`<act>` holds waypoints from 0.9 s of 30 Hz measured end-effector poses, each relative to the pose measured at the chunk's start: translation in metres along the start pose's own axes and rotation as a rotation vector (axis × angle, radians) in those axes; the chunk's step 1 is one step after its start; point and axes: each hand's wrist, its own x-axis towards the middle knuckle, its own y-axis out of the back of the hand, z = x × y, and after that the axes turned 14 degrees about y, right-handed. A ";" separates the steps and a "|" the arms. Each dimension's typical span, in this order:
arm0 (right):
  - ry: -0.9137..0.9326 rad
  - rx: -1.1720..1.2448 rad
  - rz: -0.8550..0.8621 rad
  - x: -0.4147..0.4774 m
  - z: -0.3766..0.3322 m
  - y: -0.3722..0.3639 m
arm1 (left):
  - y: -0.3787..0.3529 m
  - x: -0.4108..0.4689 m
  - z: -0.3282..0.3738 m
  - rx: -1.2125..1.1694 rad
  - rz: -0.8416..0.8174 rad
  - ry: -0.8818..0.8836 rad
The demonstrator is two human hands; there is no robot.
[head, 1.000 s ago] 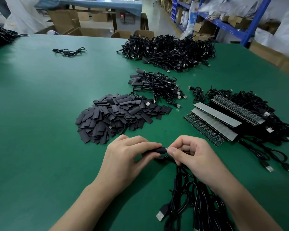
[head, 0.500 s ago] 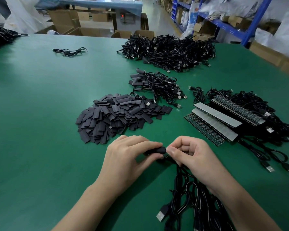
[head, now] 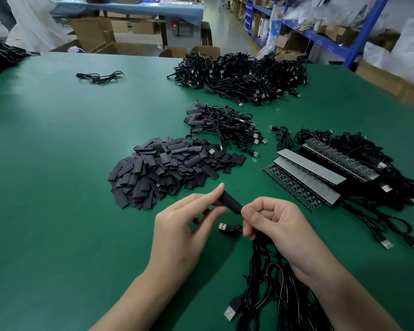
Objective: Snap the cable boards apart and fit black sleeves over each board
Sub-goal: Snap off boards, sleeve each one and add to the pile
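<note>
A black sleeve (head: 230, 201) slants between my two hands above the green table (head: 58, 187). My left hand (head: 184, 225) pinches its upper left end between thumb and fingers. My right hand (head: 273, 220) grips its lower right end together with a bundle of black USB cables (head: 270, 283) that trails toward me. The board inside the sleeve is hidden. A heap of loose black sleeves (head: 167, 168) lies just beyond my left hand. Strips of joined cable boards (head: 306, 175) lie to the right.
A small pile of sleeved cables (head: 222, 127) lies behind the sleeve heap, and a big cable pile (head: 242, 75) sits farther back. One loose cable (head: 101, 76) lies far left. Cardboard boxes and blue shelving (head: 320, 37) stand past the table's edge.
The sleeve was a short stub between my fingertips; now it shows at full length and tilts up left. My left hand has lifted and opened out a little.
</note>
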 end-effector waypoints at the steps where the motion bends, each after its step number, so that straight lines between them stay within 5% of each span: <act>1: 0.000 0.004 -0.001 0.000 -0.001 0.000 | -0.001 -0.001 0.000 -0.004 -0.016 0.005; 10: -0.009 0.028 0.030 0.000 -0.001 0.000 | -0.003 -0.001 0.005 -0.130 -0.038 0.066; 19: 0.005 -0.092 -0.030 0.000 -0.001 -0.001 | -0.003 0.001 0.005 -0.498 -0.037 0.374; 27: 0.036 -0.092 -0.041 -0.001 0.004 -0.002 | -0.003 -0.003 0.010 -0.407 -0.046 0.327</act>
